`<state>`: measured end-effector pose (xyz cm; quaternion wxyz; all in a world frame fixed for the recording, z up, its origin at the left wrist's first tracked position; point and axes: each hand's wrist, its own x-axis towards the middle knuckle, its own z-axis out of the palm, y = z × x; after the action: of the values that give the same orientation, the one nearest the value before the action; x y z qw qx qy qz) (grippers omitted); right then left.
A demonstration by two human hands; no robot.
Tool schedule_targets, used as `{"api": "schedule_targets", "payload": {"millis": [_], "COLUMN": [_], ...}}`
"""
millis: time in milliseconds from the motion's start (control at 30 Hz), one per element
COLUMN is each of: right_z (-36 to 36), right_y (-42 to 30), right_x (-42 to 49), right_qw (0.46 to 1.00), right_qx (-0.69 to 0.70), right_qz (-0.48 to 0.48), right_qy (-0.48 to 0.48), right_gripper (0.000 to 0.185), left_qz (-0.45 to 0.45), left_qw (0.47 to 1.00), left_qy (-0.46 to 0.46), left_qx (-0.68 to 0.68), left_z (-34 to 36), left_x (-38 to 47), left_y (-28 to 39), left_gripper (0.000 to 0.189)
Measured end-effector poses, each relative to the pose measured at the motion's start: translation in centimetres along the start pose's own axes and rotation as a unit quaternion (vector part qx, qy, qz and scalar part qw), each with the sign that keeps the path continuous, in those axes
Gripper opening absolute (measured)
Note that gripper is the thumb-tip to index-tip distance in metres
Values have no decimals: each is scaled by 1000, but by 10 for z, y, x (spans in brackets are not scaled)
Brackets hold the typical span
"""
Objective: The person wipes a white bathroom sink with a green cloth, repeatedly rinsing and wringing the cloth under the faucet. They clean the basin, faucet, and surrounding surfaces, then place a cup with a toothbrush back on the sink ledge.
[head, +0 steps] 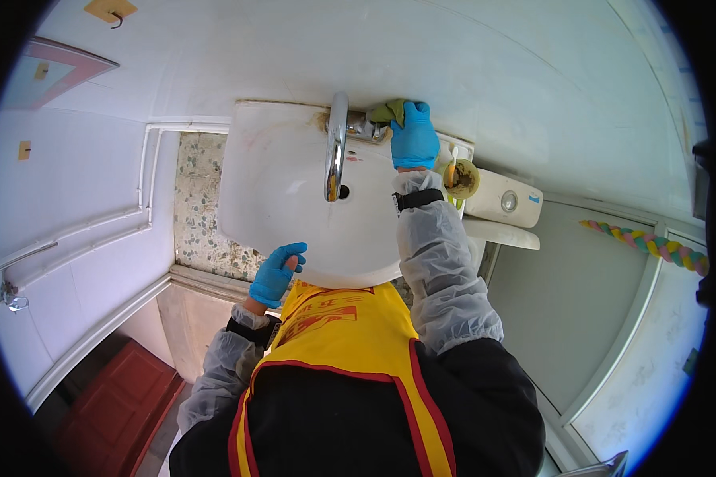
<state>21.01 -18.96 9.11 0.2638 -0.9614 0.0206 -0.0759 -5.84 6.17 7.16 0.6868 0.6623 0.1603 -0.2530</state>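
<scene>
My right hand [416, 138], in a blue glove, presses a green cloth [388, 112] against the back ledge of the white washbasin [274, 197]. The cloth lies beside the base of the chrome faucet [335, 143], whose long spout reaches over the dark drain hole [344, 191]. Brownish stains show around the faucet's base. Near the front left rim of the basin, my left hand [279, 274] hovers with bent fingers and nothing in it. Its blue glove leaves a patch of the thumb bare.
A yellowish cup [464, 179] with a toothbrush [453, 161] stands on the basin's right ledge, close to my right wrist. Further right is a toilet tank [501, 197] with a raised lid below it. White pipes [146, 179] run along the left wall. A braided rope [644, 243] hangs at right.
</scene>
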Motion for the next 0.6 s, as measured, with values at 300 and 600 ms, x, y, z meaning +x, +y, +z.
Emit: {"api": "schedule_targets", "payload": {"millis": [300, 600], "right_z": [-2, 51], "right_y": [37, 0], "right_x": [-43, -109], "right_qw": [900, 960], "right_qx": [-107, 242], "right_qz": [106, 45], "right_qy": [-410, -136], "right_gripper": [53, 51], "left_qz": [-22, -58], "left_qw": [999, 998], "left_qy": [4, -1], "left_qx": [-26, 33], "left_z": [-5, 0], "left_x": [-11, -12], "left_y": [-12, 4], "left_gripper": [34, 34]}}
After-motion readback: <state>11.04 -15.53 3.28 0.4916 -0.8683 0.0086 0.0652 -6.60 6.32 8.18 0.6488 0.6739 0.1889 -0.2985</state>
